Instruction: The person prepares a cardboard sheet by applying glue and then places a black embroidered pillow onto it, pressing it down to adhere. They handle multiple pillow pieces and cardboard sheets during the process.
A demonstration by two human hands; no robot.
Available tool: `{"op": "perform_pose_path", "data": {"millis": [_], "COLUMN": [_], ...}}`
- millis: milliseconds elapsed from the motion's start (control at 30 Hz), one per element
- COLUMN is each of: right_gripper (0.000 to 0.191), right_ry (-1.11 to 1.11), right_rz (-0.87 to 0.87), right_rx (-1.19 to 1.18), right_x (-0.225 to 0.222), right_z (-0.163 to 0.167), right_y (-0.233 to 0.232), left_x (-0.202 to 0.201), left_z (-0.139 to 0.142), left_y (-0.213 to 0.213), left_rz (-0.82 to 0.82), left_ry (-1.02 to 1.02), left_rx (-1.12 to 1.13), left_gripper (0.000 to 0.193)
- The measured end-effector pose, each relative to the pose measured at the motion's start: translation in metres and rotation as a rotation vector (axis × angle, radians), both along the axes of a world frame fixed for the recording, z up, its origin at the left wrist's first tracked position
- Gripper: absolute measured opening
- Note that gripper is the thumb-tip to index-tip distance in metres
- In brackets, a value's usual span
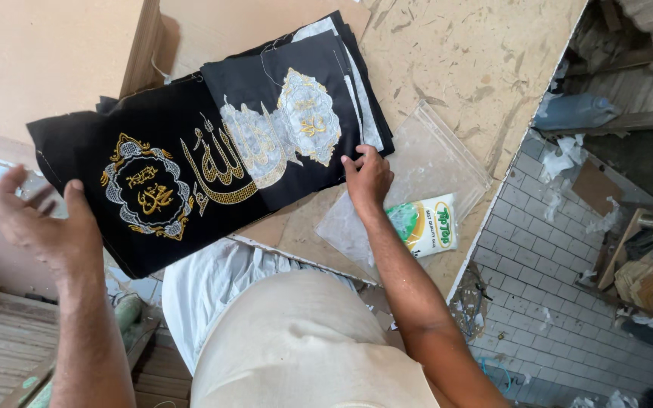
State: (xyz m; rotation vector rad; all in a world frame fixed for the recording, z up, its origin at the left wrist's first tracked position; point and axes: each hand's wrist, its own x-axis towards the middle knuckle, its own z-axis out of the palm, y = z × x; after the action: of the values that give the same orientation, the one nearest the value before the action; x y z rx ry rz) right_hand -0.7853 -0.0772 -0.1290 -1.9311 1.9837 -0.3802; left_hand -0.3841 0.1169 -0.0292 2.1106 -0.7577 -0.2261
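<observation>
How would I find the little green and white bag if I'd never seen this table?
Start at the big pale board table. Just right of the person's right hand lies a clear plastic sheet. The small bag sits at that sheet's near edge, the only bright green and white thing beside the black embroidered cloths.

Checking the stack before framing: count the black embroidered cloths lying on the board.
2 show plainly: a black cloth by the left hand, another under the right hand. Edges beneath suggest more, hidden.

Both my forearms bare to the elbow, no sleeves showing. Left hand [39, 223] and right hand [368, 180] ungloved, ringless. Cream garment [304, 347] over my lap.
</observation>
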Motion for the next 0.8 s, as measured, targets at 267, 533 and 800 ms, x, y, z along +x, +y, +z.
{"op": "perform_pose_path", "data": {"millis": [267, 533, 800], "right_gripper": [0.016, 0.025, 0.042], "right_ry": [0.005, -0.129, -0.391], "right_rz": [0.094, -0.144, -0.192], "right_rx": [-0.376, 0.036, 0.005], "right_x": [0.014, -0.005, -0.009], "right_z": [0.017, -0.003, -0.005], "right_y": [0.020, -0.006, -0.004], "left_x": [-0.106, -0.166, -0.177], "left_z": [0.015, 0.019, 0.011], "left_y": [-0.029, -0.054, -0.064], "left_rz": [-0.348, -0.532, -0.537], "left_ry": [-0.317, -0.035, 0.134], "left_rx": [-0.096, -0.063, 0.029], "left_gripper": [0.052, 0.042, 0.035]}}
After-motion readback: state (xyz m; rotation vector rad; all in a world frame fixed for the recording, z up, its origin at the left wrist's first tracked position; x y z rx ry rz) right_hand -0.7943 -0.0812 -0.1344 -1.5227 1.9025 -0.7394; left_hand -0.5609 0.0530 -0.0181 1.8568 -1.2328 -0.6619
